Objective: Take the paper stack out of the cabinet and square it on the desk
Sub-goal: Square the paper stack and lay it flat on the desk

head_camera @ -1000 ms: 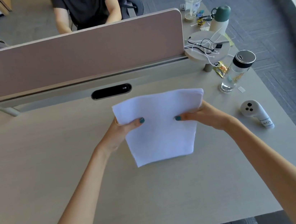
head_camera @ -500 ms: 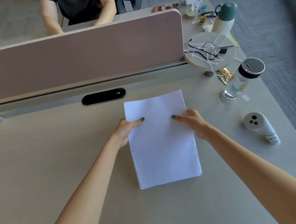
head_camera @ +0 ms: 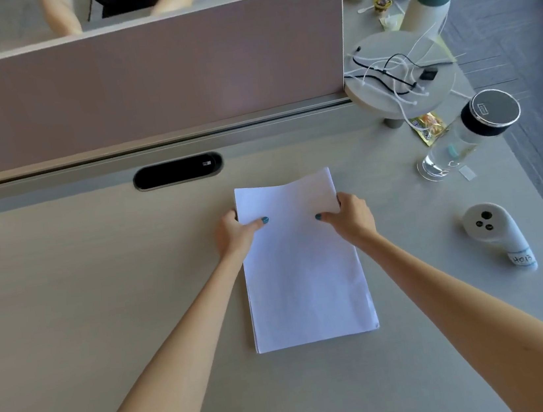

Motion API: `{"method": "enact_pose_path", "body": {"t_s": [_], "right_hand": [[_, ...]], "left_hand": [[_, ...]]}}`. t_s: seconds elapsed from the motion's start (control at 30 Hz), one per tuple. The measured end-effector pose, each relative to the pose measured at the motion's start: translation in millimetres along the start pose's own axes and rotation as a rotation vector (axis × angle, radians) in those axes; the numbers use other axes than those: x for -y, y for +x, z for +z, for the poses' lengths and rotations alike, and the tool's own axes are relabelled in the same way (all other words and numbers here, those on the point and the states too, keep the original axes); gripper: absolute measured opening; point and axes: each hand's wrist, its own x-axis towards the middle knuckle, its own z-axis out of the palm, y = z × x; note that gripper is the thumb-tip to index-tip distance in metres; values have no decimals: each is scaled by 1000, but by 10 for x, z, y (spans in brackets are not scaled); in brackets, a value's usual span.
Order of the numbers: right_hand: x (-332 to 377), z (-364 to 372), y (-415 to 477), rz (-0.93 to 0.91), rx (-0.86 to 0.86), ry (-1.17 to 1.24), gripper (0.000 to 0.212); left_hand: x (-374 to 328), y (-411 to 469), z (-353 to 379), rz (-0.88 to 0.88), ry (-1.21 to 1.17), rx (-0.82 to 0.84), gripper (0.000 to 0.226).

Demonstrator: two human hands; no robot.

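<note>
At the far end of the white paper stack [head_camera: 303,271], both hands grasp its side edges; the left hand [head_camera: 234,233] clasps the left edge with its thumb laid across the top sheet, and the right hand [head_camera: 351,217] clasps the right edge in the same manner, thumb on top, remaining fingers hidden behind the edge; both thumbnails carry teal polish. Between the two hands the far edge of the stack dips slightly; whether that end is lifted clear of the surface cannot be told; the near end lies flat on the pale wood-grain desk [head_camera: 102,297], long side running away from the person, and a few sheet edges show slightly offset at the near right corner. Beyond the stack sits a black oval cable port [head_camera: 177,170] in the desk, and behind it a pinkish-beige divider panel [head_camera: 143,81]. To the right, well apart from the stack, lies a white handheld controller [head_camera: 495,235] bearing a handwritten label; farther back stands a clear bottle with a black-rimmed metal lid [head_camera: 468,135]; beside it a small round raised shelf [head_camera: 398,75] carries tangled black and white cables; a cream flask with a green cap [head_camera: 429,1] stands behind that. Across the divider, another person's forearms [head_camera: 61,12] are partly visible.
</note>
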Motion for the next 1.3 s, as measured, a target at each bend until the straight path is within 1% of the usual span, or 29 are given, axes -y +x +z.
{"method": "enact_pose_path", "body": {"t_s": [0.1,0.17,0.27,0.4,0.47,0.57,0.7,0.77,0.87,1.1,1.2,1.3], "right_hand": [[8,36,59,0,-9,-16,32],[1,63,89,4,-11,-45,32],[-19,97,75,1,-35,-23,45],[-67,95,-39,-49,-81,77,51],[-116,100,-146,-66,-90,119,53],[-199,128,-388,-91,-79,162,53],[-372,177,-754,-103,-54,163,53],[-462,217,-933,-105,-48,166,56],[-560,282,-1156,-90,-50,170,60],[-722,363,-1464,-79,-63,169,63],[-737,407,-1502,-86,-33,169,69],[-733,448,-1514,-86,-17,157,72]], "left_hand": [[26,68,18,21,63,-19,52],[31,87,22,42,149,-52,54],[23,77,17,67,267,-123,57],[75,5,-53,55,152,-156,57],[130,-98,-100,38,74,-138,49],[261,-320,-160,33,-47,-133,29],[555,-593,-202,37,-206,-105,20],[672,-767,-212,37,-264,-73,20],[794,-1003,-229,61,-288,-41,24],[915,-1288,-252,20,-374,13,27],[942,-1314,-244,-3,-398,51,37],[937,-1370,-230,-5,-366,117,51]]}}
